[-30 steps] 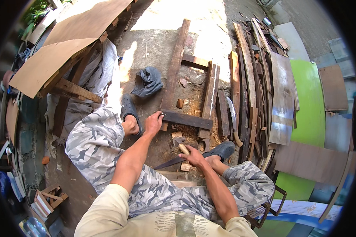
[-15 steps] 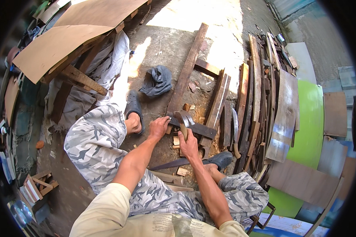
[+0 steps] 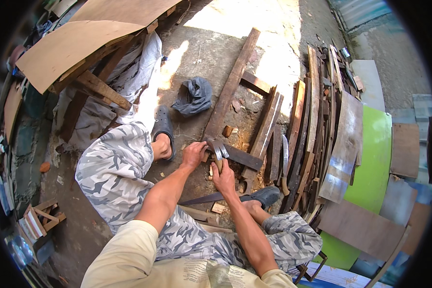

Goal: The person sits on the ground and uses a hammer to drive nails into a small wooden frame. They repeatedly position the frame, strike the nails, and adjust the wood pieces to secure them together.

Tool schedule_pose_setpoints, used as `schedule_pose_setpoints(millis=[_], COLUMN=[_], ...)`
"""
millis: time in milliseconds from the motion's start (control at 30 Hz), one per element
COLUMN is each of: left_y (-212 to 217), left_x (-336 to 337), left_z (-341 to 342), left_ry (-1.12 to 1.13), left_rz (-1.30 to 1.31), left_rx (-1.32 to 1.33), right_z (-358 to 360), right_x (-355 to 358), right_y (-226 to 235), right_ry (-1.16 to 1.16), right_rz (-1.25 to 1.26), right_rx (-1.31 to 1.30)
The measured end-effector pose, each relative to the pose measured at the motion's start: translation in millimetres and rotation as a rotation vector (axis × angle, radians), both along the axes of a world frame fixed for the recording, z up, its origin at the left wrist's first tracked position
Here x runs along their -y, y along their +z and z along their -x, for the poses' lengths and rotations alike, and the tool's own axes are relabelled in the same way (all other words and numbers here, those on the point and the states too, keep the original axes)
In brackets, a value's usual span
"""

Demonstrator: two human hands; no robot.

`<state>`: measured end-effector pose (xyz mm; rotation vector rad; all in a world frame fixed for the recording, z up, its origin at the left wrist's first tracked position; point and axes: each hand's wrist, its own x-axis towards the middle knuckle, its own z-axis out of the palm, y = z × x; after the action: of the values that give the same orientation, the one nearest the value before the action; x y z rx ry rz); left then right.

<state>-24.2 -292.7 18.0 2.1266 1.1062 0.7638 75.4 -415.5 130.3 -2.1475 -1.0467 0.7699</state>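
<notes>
My right hand (image 3: pixel 224 177) is closed round the wooden handle of a claw hammer (image 3: pixel 219 150). Its metal head is over the left end of a short dark board (image 3: pixel 245 157). This board lies across the near ends of two longer timbers, a long brown beam (image 3: pixel 233 86) on the left and a narrower timber (image 3: pixel 266 127) on the right. My left hand (image 3: pixel 195 154) is at the board's left end, just beside the hammer head, with its fingers pinched together. Whatever they grip is too small or hidden to make out.
A handsaw (image 3: pixel 204 198) lies between my feet, near wood offcuts (image 3: pixel 218 208). A large knife (image 3: pixel 285 163) rests by the stacked planks (image 3: pixel 314 110) on the right. Ahead sits a dark plastic bag (image 3: pixel 193 96). Brown sheets (image 3: pixel 77 48) on a timber support stand at the left.
The hammer head has come down and left onto the board's left end, close to my left fingers. My right hand has shifted slightly left. The whole view has tilted a little.
</notes>
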Motion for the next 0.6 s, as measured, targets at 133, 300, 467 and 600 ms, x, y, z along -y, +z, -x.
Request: schedule_pose_setpoints(millis=[133, 300, 467, 600], left_y=[4, 4, -1, 9], left_x=[0, 1, -4, -4], left_z=[-1, 1, 0, -1], left_ry=[-0.011, 0.008, -0.019, -0.012], left_rz=[0.000, -0.002, -0.014, 0.023], left_rx=[-0.008, -0.007, -0.019, -0.011], right_z=[0, 8, 6, 16], right_x=[2, 7, 2, 4], right_y=[-6, -5, 4, 22], right_ry=[-0.019, -0.013, -0.022, -0.089], right_rz=[0.060, 0.021, 0.102, 0.067], right_rx=[0.029, 0.037, 0.028, 0.009])
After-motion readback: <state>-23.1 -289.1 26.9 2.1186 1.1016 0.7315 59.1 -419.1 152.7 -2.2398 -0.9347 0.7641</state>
